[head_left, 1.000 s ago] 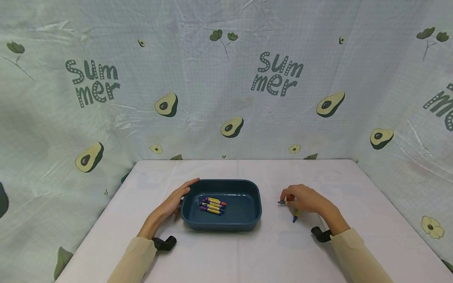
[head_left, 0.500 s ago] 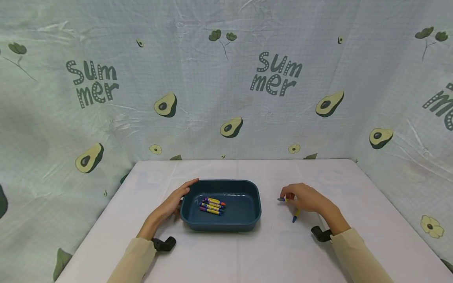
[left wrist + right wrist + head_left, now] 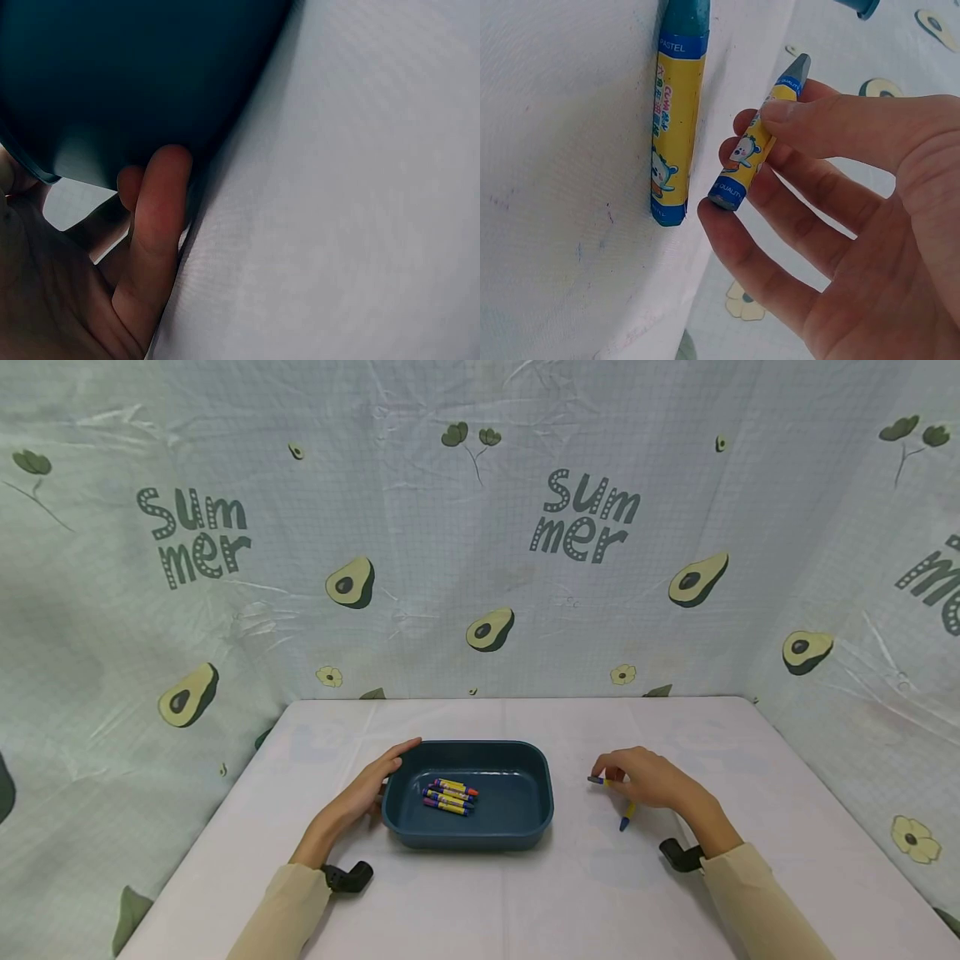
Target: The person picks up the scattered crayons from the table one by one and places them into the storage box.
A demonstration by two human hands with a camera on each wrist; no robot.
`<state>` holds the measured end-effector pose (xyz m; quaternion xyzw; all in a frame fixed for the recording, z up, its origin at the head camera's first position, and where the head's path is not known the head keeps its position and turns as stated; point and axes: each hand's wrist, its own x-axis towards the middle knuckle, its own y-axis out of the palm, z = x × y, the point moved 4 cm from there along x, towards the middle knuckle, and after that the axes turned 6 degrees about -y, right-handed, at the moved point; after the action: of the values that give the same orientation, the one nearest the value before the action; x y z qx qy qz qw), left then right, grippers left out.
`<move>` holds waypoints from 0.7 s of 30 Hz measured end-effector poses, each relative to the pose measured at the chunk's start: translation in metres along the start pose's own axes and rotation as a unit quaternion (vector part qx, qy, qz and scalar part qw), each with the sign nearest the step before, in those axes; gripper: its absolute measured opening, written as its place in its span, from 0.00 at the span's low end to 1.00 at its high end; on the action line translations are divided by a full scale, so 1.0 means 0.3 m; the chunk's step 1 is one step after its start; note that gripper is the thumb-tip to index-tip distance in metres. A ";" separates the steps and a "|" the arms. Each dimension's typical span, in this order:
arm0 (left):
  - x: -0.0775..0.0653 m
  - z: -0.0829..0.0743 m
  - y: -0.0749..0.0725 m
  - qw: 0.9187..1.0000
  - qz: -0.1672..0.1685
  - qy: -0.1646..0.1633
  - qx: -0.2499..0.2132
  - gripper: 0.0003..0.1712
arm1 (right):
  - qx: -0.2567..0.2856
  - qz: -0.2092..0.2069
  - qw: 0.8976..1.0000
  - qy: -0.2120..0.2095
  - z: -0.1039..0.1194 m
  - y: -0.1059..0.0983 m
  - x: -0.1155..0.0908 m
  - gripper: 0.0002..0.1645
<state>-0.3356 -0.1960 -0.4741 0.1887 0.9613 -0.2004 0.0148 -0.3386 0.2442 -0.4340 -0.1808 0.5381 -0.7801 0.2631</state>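
Observation:
My right hand (image 3: 647, 777) pinches a grey pastel crayon (image 3: 754, 146) with a yellow and blue wrapper between thumb and fingertips. Its grey point sticks out to the left in the head view. Just beneath that hand, a teal-blue pastel crayon (image 3: 676, 127) lies on the white table; the hand partly covers it in the head view. My left hand (image 3: 367, 785) rests against the left side of a dark blue tray (image 3: 510, 839), its fingers (image 3: 161, 202) touching the outer wall. Inside the tray, toward its left, several pastel crayons (image 3: 450, 795) lie side by side, one with an orange tip.
The white-covered table (image 3: 502, 910) has its back edge against a hanging cloth (image 3: 420, 527) printed with avocados and lettering. Between the tray and my right hand lies a strip of bare table. A black camera mount sits on each wrist.
My right hand has raised slightly, and the grey pastel crayon has shifted up and tilted a little with it. The left hand and the tray stay put.

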 end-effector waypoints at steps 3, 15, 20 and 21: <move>-0.001 0.001 0.001 1.000 0.001 0.002 0.003 0.30 | 0.001 0.002 1.000 0.005 -0.001 0.002 0.000 0.15; 0.000 -0.001 0.005 1.000 -0.009 -0.016 -0.002 0.29 | -0.003 0.001 1.000 0.007 -0.007 0.000 0.003 0.15; -0.003 -0.003 0.005 1.000 -0.005 -0.008 0.003 0.29 | -0.003 0.001 1.000 0.004 -0.005 -0.001 -0.001 0.15; -0.003 -0.003 0.005 1.000 -0.006 -0.009 0.003 0.29 | -0.004 0.001 1.000 0.001 -0.003 -0.001 -0.002 0.15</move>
<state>-0.3341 -0.1948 -0.4737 0.1817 0.9616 -0.2046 0.0214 -0.3388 0.2455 -0.4340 -0.1803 0.5417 -0.7778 0.2629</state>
